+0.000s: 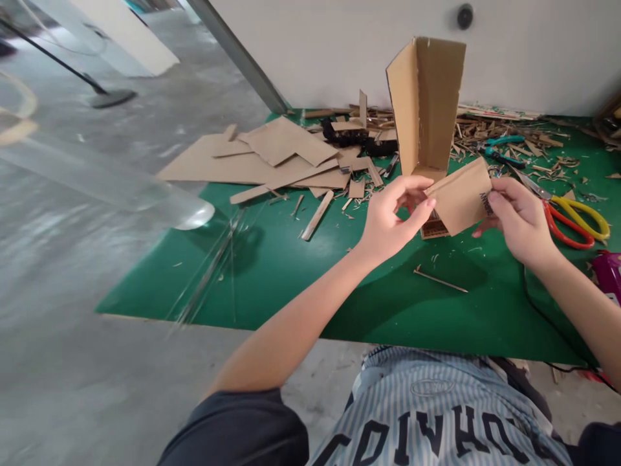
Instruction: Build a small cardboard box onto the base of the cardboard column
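The small brown cardboard piece (458, 202) is roughly rectangular, with a crease along its upper edge and black lettering at its right end. It is held tilted above the green tabletop (291, 272), before an upright cardboard structure (439, 103).

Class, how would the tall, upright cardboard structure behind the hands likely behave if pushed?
The cardboard structure would probably tip easily, since it stands tall and looks narrow at the bottom. It seems light for its size, its walls being thin board, and likely fairly stiff, as they meet at an upright corner.
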Demonstrator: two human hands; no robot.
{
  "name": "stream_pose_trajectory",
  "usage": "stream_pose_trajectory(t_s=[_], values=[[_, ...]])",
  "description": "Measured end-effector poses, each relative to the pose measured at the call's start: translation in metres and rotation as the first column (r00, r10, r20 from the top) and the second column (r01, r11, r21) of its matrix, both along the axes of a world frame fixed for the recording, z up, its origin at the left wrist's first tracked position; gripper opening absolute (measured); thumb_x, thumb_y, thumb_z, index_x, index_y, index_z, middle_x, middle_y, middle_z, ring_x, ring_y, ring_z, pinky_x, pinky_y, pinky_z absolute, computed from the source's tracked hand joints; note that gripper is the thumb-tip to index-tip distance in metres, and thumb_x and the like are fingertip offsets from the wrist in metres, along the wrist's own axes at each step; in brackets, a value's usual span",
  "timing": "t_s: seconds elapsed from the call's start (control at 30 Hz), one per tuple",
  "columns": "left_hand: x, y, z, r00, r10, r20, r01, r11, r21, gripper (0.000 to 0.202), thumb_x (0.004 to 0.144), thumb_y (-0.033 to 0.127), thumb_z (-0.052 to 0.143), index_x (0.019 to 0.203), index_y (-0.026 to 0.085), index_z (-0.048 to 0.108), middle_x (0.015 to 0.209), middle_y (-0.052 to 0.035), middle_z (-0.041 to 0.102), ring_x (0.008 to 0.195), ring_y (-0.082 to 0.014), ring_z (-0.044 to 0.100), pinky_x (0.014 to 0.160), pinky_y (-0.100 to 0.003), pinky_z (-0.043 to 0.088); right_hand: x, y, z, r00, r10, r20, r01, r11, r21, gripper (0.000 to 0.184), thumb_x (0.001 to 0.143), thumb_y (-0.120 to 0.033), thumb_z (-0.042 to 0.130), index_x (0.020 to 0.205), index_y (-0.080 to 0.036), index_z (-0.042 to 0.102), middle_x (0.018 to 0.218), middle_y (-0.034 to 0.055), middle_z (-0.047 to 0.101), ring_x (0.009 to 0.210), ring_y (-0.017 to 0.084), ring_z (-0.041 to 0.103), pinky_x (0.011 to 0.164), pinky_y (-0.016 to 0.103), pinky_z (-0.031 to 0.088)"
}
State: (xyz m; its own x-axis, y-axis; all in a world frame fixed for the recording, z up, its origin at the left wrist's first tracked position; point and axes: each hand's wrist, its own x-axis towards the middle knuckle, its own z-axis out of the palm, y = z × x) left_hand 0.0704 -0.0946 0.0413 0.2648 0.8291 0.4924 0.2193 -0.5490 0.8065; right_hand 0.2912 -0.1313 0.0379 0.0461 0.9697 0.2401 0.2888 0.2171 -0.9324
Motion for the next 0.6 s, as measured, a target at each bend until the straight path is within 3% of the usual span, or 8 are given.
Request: stream_pose_trajectory(t_s=[0.07,0.17,0.3,0.33,0.4,0.5,0.57,0.6], values=[[-0.002,0.001,-0.005,0.995,-0.089,0.052,0.095,0.987,-0.132,0.045,0.088,0.063,0.066,0.115,0.027,0.062,0.092,-0.0032,0.071,0.084,-0.0192,0.07,0.076,-0.038,0.061,-0.006,-0.003,-0.006,0.997,0.035,-0.076,-0.035,0.999,0.005,0.028,0.096,-0.052,0.053,0.11,-0.028,0.057,0.086,0.0022,0.055,0.068,0.017,0.062,0.048,0.033,0.058],[-0.005,0.003,-0.009,0.986,-0.152,0.068,0.162,0.968,-0.192,0.044,0.087,0.069,0.064,0.098,0.026,0.061,0.087,-0.0031,0.067,0.085,-0.0208,0.068,0.078,-0.04,0.059,-0.014,-0.008,-0.014,0.989,0.116,-0.095,-0.112,0.993,0.046,0.029,0.098,-0.055,0.051,0.111,-0.029,0.054,0.093,0.0025,0.061,0.074,0.017,0.065,0.052,0.032,0.06],[-0.009,0.009,-0.006,0.976,-0.05,0.212,0.093,0.976,-0.198,0.037,0.091,0.06,0.056,0.083,0.025,0.049,0.085,-0.0022,0.063,0.092,-0.021,0.069,0.08,-0.04,0.059,-0.01,-0.015,-0.005,0.935,0.099,0.34,-0.162,0.973,0.162,0.028,0.101,-0.047,0.047,0.117,-0.026,0.057,0.107,0.0071,0.07,0.089,0.02,0.069,0.072,0.037,0.061],[-0.011,0.012,-0.005,0.961,-0.011,0.276,0.082,0.965,-0.248,0.033,0.091,0.056,0.055,0.083,0.025,0.046,0.088,-0.0025,0.064,0.097,-0.0213,0.07,0.081,-0.039,0.06,-0.006,-0.016,0.002,0.856,0.022,0.517,-0.14,0.972,0.189,0.029,0.101,-0.044,0.046,0.118,-0.024,0.059,0.108,0.009,0.071,0.093,0.022,0.069,0.078,0.039,0.059],[-0.014,0.017,-0.002,0.928,0.059,0.367,0.091,0.921,-0.378,0.028,0.092,0.052,0.052,0.09,0.025,0.045,0.103,-0.0048,0.069,0.11,-0.0234,0.071,0.083,-0.039,0.064,0.006,-0.016,0.018,0.567,-0.16,0.808,-0.016,0.979,0.205,0.031,0.101,-0.039,0.042,0.118,-0.022,0.062,0.105,0.0123,0.073,0.1,0.028,0.068,0.08,0.041,0.053],[-0.02,0.025,-0.003,0.917,0.061,0.394,0.167,0.839,-0.519,0.037,0.095,0.056,0.047,0.115,0.025,0.05,0.143,-0.0081,0.062,0.13,-0.029,0.065,0.087,-0.042,0.069,0.03,-0.011,0.038,0.167,-0.215,0.962,0.337,0.93,0.149,0.036,0.099,-0.028,0.035,0.123,-0.02,0.062,0.107,0.0173,0.073,0.098,0.033,0.069,0.069,0.04,0.044],[-0.023,0.029,-0.006,0.918,0.021,0.396,0.227,0.79,-0.57,0.044,0.096,0.056,0.044,0.126,0.024,0.048,0.154,-0.0088,0.055,0.135,-0.0315,0.062,0.092,-0.044,0.07,0.049,-0.006,0.042,0.062,-0.054,0.997,0.55,0.835,0.012,0.039,0.096,-0.024,0.036,0.125,-0.016,0.061,0.11,0.024,0.072,0.1,0.04,0.069,0.066,0.043,0.039],[-0.024,0.03,-0.007,0.918,-0.002,0.396,0.255,0.769,-0.586,0.043,0.096,0.051,0.044,0.128,0.023,0.047,0.155,-0.0094,0.054,0.136,-0.0318,0.062,0.096,-0.044,0.069,0.059,-0.004,0.041,0.08,0.028,0.996,0.614,0.786,-0.071,0.041,0.096,-0.024,0.036,0.127,-0.014,0.06,0.112,0.0276,0.07,0.103,0.043,0.068,0.066,0.044,0.038]])
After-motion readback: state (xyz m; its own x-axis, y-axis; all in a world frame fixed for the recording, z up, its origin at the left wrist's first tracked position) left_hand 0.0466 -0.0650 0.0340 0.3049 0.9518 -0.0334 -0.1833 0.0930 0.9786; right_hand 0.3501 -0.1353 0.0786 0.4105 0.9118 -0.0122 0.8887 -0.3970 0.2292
